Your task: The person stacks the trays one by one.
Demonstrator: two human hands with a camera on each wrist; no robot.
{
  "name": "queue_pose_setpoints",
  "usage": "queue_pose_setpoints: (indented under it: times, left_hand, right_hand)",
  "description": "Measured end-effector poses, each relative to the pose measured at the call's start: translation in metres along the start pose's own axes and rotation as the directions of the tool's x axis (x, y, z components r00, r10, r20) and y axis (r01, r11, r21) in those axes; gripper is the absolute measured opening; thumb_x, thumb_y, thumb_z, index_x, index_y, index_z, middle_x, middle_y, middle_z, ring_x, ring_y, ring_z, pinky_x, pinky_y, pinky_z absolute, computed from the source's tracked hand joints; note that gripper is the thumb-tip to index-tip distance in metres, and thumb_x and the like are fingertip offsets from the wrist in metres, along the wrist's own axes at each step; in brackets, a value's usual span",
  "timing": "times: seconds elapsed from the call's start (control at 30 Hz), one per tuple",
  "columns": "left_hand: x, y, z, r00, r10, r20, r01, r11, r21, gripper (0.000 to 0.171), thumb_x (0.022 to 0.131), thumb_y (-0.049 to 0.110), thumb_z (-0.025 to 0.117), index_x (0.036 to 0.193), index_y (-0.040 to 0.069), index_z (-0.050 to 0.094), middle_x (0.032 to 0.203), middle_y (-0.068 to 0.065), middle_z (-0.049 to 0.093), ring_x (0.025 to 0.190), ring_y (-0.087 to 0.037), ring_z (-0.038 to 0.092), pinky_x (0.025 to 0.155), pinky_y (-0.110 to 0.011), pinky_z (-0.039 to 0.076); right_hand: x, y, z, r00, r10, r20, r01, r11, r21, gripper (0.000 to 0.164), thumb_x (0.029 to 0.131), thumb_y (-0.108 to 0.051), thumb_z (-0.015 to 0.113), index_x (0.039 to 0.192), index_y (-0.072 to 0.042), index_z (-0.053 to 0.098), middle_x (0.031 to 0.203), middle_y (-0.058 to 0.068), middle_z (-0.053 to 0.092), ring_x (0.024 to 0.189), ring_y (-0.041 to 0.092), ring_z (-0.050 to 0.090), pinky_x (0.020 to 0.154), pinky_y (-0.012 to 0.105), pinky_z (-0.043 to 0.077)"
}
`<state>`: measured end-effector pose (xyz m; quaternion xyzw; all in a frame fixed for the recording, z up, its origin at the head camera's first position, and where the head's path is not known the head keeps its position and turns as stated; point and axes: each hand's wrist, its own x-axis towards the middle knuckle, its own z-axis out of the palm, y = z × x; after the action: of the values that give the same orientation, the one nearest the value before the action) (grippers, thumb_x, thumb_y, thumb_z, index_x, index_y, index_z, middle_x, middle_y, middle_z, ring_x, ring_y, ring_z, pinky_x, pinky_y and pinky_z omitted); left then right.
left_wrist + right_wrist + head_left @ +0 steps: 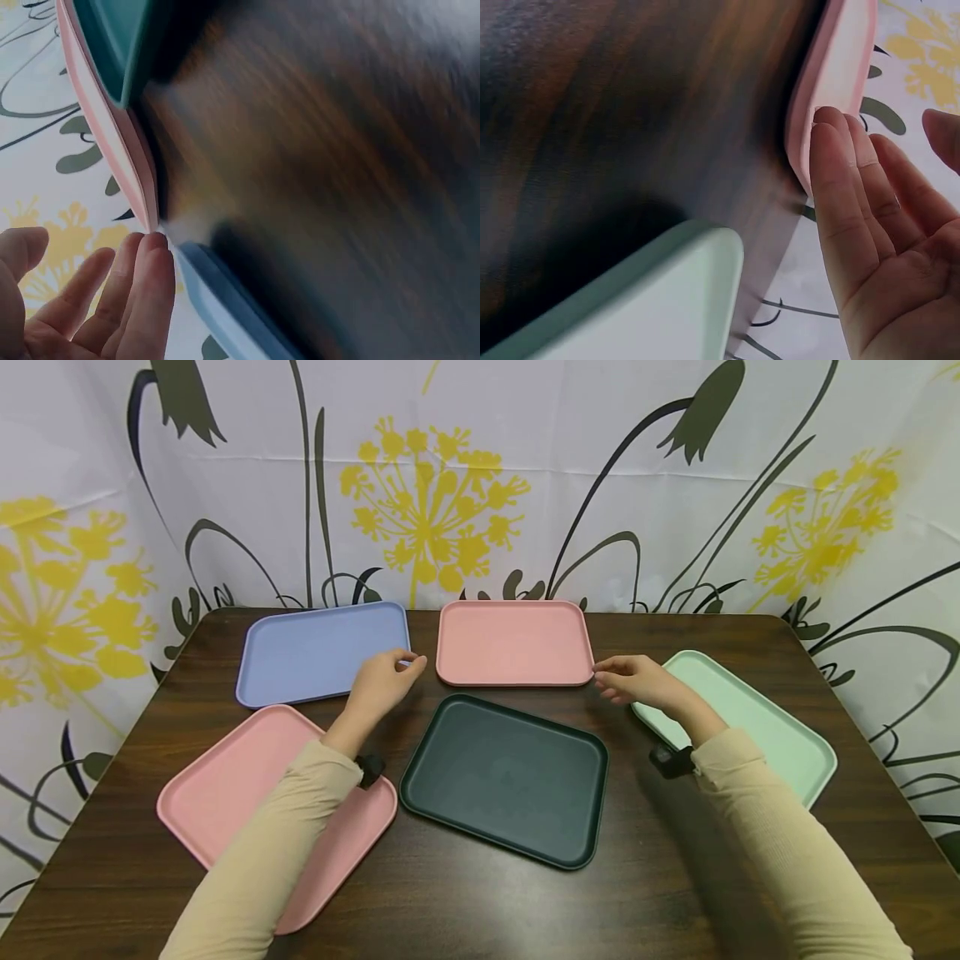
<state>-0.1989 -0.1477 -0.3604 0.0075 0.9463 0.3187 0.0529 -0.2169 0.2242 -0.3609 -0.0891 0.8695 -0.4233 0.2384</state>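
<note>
My left hand [381,687] hovers at the right end of the blue tray [326,652], just left of the far pink tray [515,642]. In the left wrist view its fingers [154,292] are loosely extended with nothing between them and the thumb. My right hand [637,681] is by the near right corner of that pink tray, above the left end of the mint green tray [765,718]. Its fingertips look close to the pink rim [801,142]; whether they touch it, I cannot tell. Between my forearms lies the dark green tray [510,781].
Another pink tray [247,777] lies under my left forearm at the near left. All the trays rest on a dark wooden table [465,902]. A white flowered curtain [570,410] hangs right behind the table's far edge.
</note>
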Motion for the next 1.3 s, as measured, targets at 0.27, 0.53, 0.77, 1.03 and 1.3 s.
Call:
queue_pose_setpoints:
  times: [0.27, 0.53, 0.77, 1.03, 1.3]
  left_hand:
    - [0.0, -0.007, 0.009, 0.999, 0.045, 0.03, -0.042, 0.996, -0.073, 0.038, 0.097, 0.029, 0.051, 0.118, 0.001, 0.064, 0.081, -0.014, 0.07, 0.07, -0.021, 0.063, 0.065, -0.029, 0.047]
    - [-0.004, -0.001, 0.011, 0.99, -0.008, 0.141, 0.023, 0.994, -0.108, 0.034, 0.097, 0.018, 0.051, 0.123, -0.002, 0.06, 0.102, -0.022, 0.07, 0.071, -0.018, 0.065, 0.06, -0.02, 0.052]
    - [-0.003, -0.002, 0.014, 0.973, -0.036, 0.229, 0.073, 0.985, -0.153, 0.035, 0.096, 0.014, 0.053, 0.126, -0.002, 0.057, 0.114, -0.025, 0.065, 0.091, -0.029, 0.067, 0.07, -0.028, 0.06]
    - [-0.003, -0.002, 0.016, 0.965, -0.016, 0.262, 0.06, 0.985, -0.159, 0.036, 0.093, 0.011, 0.056, 0.126, -0.004, 0.057, 0.11, -0.025, 0.066, 0.092, -0.026, 0.064, 0.07, -0.029, 0.06]
    - [-0.005, -0.003, 0.017, 0.956, 0.003, 0.292, 0.037, 0.991, -0.13, 0.039, 0.091, 0.009, 0.06, 0.127, -0.004, 0.056, 0.11, -0.025, 0.066, 0.089, -0.027, 0.065, 0.071, -0.031, 0.06]
  right_hand:
    - [-0.001, 0.006, 0.01, 0.999, -0.017, 0.049, 0.017, 1.0, -0.008, 0.045, 0.1, -0.018, 0.048, 0.136, 0.007, 0.045, 0.13, 0.03, 0.054, 0.113, 0.037, 0.061, 0.093, 0.039, 0.056]
    - [0.0, 0.011, 0.018, 0.997, -0.025, 0.071, 0.025, 1.0, -0.001, 0.042, 0.097, -0.014, 0.053, 0.132, 0.009, 0.048, 0.111, 0.024, 0.062, 0.096, 0.018, 0.065, 0.085, 0.033, 0.059]
    - [0.001, 0.015, 0.021, 0.991, -0.024, 0.132, 0.025, 1.0, -0.001, 0.043, 0.097, -0.011, 0.051, 0.134, 0.009, 0.045, 0.115, 0.025, 0.061, 0.096, 0.014, 0.063, 0.085, 0.03, 0.058]
    - [0.001, 0.018, 0.023, 0.987, -0.026, 0.158, 0.024, 1.0, 0.013, 0.044, 0.096, -0.01, 0.053, 0.134, 0.01, 0.045, 0.114, 0.025, 0.062, 0.1, 0.02, 0.064, 0.087, 0.033, 0.058]
    - [-0.001, 0.019, 0.025, 0.98, -0.043, 0.197, 0.046, 0.999, -0.013, 0.045, 0.093, -0.008, 0.058, 0.133, 0.009, 0.047, 0.101, 0.014, 0.068, 0.086, 0.007, 0.06, 0.078, 0.023, 0.055]
